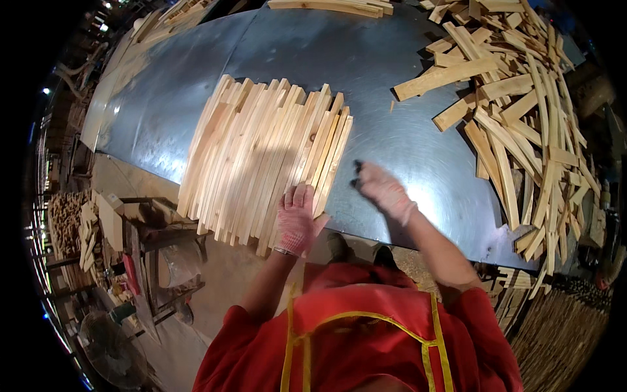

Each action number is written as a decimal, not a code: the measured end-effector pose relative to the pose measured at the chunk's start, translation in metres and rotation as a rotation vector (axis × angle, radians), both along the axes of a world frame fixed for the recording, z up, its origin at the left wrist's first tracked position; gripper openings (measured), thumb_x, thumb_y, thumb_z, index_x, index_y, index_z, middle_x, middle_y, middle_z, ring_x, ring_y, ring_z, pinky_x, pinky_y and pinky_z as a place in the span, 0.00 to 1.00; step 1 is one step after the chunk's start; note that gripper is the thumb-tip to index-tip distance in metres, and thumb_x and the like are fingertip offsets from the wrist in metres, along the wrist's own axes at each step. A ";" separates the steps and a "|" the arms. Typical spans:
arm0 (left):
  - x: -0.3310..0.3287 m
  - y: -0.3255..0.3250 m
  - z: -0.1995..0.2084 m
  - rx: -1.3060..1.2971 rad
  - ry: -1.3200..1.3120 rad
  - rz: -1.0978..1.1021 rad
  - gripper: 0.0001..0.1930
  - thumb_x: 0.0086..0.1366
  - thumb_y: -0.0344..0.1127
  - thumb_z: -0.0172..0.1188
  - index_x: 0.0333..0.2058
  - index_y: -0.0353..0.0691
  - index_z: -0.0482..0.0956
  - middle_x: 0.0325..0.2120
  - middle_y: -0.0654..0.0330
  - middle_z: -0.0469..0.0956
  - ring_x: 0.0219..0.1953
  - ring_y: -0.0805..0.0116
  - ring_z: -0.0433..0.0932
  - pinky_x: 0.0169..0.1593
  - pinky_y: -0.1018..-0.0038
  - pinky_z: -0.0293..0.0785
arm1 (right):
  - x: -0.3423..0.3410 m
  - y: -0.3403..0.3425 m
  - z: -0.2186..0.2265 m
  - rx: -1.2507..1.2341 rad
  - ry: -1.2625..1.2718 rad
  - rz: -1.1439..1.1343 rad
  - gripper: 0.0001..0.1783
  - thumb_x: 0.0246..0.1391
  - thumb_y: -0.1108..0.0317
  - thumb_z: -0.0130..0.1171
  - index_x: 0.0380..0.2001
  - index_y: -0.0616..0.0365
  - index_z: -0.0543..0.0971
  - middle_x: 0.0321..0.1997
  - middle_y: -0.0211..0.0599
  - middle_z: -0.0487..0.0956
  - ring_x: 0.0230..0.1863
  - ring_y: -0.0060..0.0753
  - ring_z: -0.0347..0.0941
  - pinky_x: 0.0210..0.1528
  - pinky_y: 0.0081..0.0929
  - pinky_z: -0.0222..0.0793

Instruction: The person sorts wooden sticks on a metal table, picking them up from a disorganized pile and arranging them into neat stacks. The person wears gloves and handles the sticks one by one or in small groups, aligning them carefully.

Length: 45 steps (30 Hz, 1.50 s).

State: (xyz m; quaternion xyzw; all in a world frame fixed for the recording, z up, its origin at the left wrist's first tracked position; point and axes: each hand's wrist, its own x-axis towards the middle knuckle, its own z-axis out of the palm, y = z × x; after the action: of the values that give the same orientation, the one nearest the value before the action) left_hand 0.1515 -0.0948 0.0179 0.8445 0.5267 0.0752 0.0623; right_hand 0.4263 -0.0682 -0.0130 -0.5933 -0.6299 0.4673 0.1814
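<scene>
A neat row of pale wooden slats lies side by side on a grey metal table, their near ends hanging over its front edge. My left hand, in a thin pink glove, rests flat on the near ends of the rightmost slats. My right hand, gloved too with dark fingertips, hovers just right of the row above bare metal, fingers apart and holding nothing.
A loose heap of wooden slats covers the table's right side. More slats lie at the far edge. Left of the table stand a workbench, stacked wood pieces and a fan.
</scene>
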 end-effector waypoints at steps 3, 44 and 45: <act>-0.006 -0.001 -0.014 0.081 0.007 -0.003 0.42 0.52 0.46 0.71 0.65 0.40 0.69 0.65 0.52 0.67 0.68 0.47 0.65 0.71 0.47 0.59 | 0.117 0.003 0.008 0.411 -0.337 -0.482 0.30 0.58 0.57 0.55 0.60 0.64 0.77 0.61 0.59 0.79 0.64 0.60 0.74 0.66 0.48 0.69; -0.135 -0.181 -0.003 -1.064 -0.693 0.718 0.28 0.71 0.51 0.64 0.63 0.41 0.78 0.56 0.46 0.79 0.58 0.50 0.77 0.62 0.57 0.73 | -0.060 -0.035 -0.016 -0.102 0.024 -0.436 0.42 0.62 0.51 0.67 0.69 0.68 0.69 0.63 0.56 0.80 0.61 0.49 0.77 0.66 0.38 0.70; -0.126 -0.182 -0.022 -1.128 -0.921 0.800 0.30 0.71 0.53 0.65 0.64 0.42 0.77 0.57 0.47 0.78 0.58 0.50 0.77 0.63 0.57 0.73 | -0.076 -0.029 -0.008 -0.042 -0.066 -0.282 0.43 0.60 0.48 0.68 0.69 0.69 0.69 0.63 0.57 0.80 0.62 0.52 0.77 0.67 0.39 0.69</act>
State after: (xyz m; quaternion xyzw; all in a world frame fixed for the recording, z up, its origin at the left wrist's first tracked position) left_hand 0.0253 -0.2764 -0.0038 0.3203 0.6678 0.1545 0.6540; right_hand 0.3506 -0.0972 -0.0207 -0.6945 -0.5361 0.4306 0.2119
